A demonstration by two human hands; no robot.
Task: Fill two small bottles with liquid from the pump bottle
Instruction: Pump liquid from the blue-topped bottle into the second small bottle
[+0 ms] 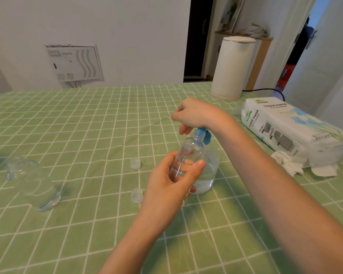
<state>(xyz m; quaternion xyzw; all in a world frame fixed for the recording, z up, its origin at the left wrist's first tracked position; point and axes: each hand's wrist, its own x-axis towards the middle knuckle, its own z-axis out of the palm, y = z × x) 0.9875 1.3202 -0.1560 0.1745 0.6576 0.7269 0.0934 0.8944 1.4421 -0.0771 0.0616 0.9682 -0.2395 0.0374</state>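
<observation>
My left hand (173, 181) grips a small clear bottle (187, 155), tilted with its open mouth up against the blue pump head (206, 136). The clear pump bottle (209, 175) stands just behind it, with liquid in its lower part. My right hand (194, 115) sits on top of the pump head, fingers curled down over it. A second small clear bottle (35, 183) stands on the green checked tablecloth (87, 125) at the left. Two small clear caps (135, 163) (136, 195) lie on the cloth left of my left hand.
A tissue paper pack (285, 125) lies at the right with crumpled tissues (285, 164) in front of it. A white cylindrical appliance (233, 68) stands at the far right, its black cable trailing right. Another glass object shows partly at the left edge.
</observation>
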